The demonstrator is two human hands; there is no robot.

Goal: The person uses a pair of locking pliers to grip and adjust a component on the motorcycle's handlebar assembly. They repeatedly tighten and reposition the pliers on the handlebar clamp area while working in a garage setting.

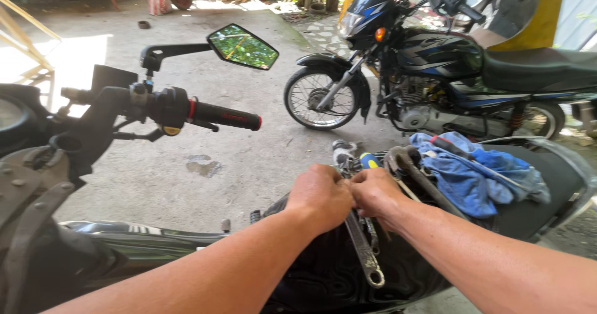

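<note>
Wrenches (364, 252) lying on black seat (323, 277), beside blue rag (472, 174); left hand (320, 196) and right hand (375, 193) pinching 1.

Two hands: left hand (320, 196) and right hand (375, 193). Two motorcycles: near motorcycle (311, 277) and parked motorcycle (435, 65). One mirror (242, 46). One handlebar grip (225, 116). One blue rag (476, 171). At least two wrenches (364, 252); exact number cannot be determined.
</note>
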